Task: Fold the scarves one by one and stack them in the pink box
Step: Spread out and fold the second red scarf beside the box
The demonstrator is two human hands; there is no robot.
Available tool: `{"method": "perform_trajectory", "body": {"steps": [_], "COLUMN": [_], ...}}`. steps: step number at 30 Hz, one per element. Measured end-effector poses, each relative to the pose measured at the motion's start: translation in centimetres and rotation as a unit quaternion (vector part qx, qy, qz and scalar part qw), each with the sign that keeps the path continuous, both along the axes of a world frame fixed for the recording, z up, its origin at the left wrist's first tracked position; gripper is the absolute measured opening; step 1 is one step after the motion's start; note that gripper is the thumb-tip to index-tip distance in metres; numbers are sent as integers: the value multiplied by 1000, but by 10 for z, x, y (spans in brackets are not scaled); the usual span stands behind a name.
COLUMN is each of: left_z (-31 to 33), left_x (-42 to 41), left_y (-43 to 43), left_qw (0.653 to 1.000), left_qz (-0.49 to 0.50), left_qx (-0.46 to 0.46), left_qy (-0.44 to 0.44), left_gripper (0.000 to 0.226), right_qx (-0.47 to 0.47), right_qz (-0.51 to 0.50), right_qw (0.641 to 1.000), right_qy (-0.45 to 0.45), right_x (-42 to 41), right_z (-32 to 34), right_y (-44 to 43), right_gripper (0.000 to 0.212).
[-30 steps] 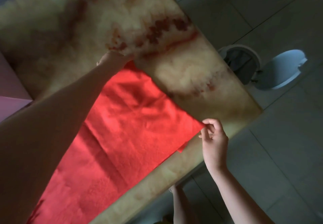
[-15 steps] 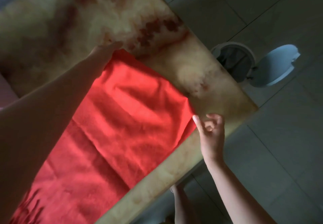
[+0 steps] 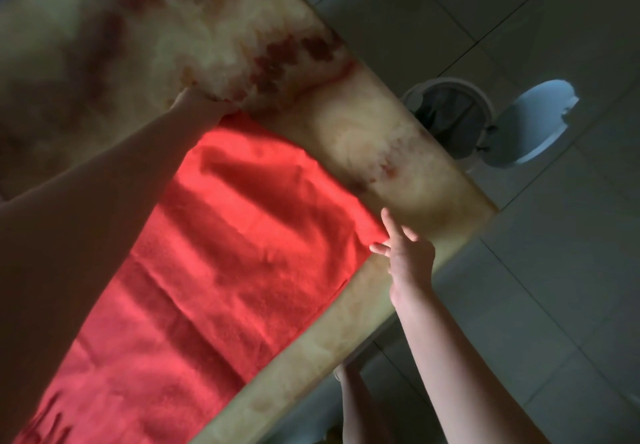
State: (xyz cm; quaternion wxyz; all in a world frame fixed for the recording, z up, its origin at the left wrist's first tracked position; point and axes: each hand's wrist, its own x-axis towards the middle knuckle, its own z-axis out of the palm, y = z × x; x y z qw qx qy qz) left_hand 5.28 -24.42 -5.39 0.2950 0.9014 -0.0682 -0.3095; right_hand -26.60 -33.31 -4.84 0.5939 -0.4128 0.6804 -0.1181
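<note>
A red scarf (image 3: 221, 256) lies spread flat along the marbled table (image 3: 363, 139), its fringed end (image 3: 45, 423) at the lower left. My left hand (image 3: 199, 104) rests on the scarf's far corner, with the fingers lying flat as far as the dim light shows. My right hand (image 3: 407, 253) is at the scarf's near right corner by the table edge. Its fingers are stretched out, and the fingertips touch the cloth without pinching it. The pink box is out of view.
The table's long edge (image 3: 311, 346) runs diagonally from lower left to its corner at the right. Beyond it, on the tiled floor, stands a white bin (image 3: 446, 111) with its lid (image 3: 540, 121) swung open. A leg (image 3: 356, 402) shows below the table edge.
My right hand let go of the pinched corner and spread its fingers. My left hand released the far corner and now rests flat on it. The scarf has settled onto the table.
</note>
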Motion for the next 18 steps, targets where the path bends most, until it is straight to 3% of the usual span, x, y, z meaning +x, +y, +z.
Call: {"method": "perform_trajectory", "body": {"steps": [4,7,10,13,18], "left_z": [-3,2,3,-3,-18], "left_x": [2,-2,-2,-1,-4], "left_y": [-6,-15,-22,-26,-34], "left_qw": [1000,998,994,994,993], "left_qz": [-6,-2,5,-26,-18], "left_qx": [-22,-59,-102,-85,-70], "left_qy": [2,-18,-46,-69,-93], "left_gripper": [30,8,16,28,29], "right_qx": [-32,-35,-46,-44,-61], "right_qz": [-49,-112,-149,-167,-154], "right_qw": [998,992,987,985,986], "right_qy": [-9,-47,-42,-26,-26], "right_x": [11,12,2,-6,-6], "right_z": [2,4,2,-3,-6], "right_y": [-6,-6,1,6,1], "right_gripper": [15,27,27,22,25]}}
